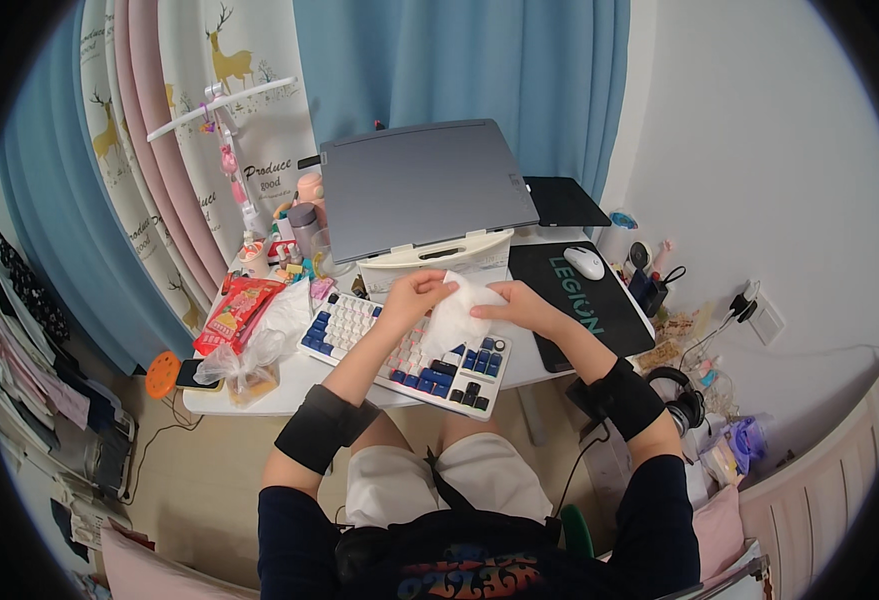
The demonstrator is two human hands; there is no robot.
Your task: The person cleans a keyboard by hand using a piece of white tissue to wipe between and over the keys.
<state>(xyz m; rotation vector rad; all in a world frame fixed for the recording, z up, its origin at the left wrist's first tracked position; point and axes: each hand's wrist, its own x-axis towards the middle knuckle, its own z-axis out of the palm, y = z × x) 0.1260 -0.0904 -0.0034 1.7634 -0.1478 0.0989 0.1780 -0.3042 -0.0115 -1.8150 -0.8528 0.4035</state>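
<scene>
A thin white tissue [453,318] hangs above the keyboard [359,328], crumpled at the top and looser below. My left hand [417,294] pinches its upper left edge, while my right hand [521,306] grips its right side with thumb and fingers. The keyboard has white, blue and black keys and lies at a slant near the desk's front edge. Part of its middle is covered by the tissue and my left forearm.
Behind my hands a closed grey laptop [424,185] rests on a white stand [439,255]. A white mouse [584,263] sits on a black mat [549,335] at right. Left are a red packet [237,315], a tied plastic bag [244,370], a phone [199,374] and a grey bottle [304,228].
</scene>
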